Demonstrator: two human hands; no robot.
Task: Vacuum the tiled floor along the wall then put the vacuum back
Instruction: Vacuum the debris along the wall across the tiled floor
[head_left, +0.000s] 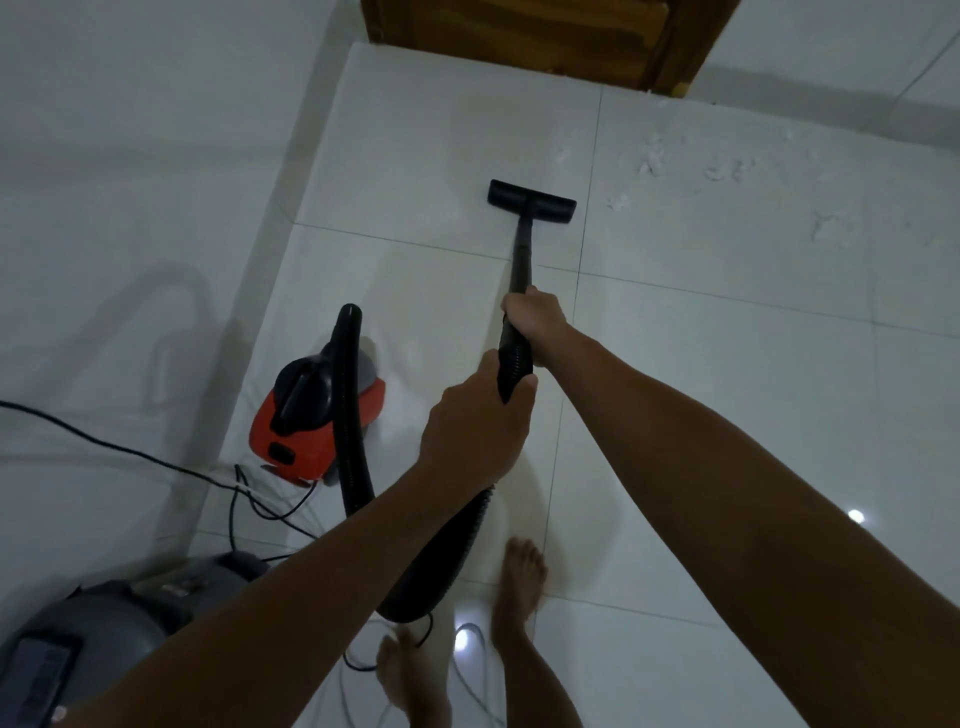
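Glossy white tiles (727, 364), ribbed black hose (514, 371) in both hands.

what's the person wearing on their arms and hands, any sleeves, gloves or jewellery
Nothing shows on either. The left hand and right hand are bare, with no gloves, rings or watch, and both forearms are uncovered up to the frame edge, so no sleeves are in view.

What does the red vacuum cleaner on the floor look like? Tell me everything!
The vacuum cleaner is a small red canister with a black top handle and a grey back, plastic by the look. It sits on the white tiled floor beside the wall. A black ribbed hose arches up from it, and thin black cords lie at its near end.
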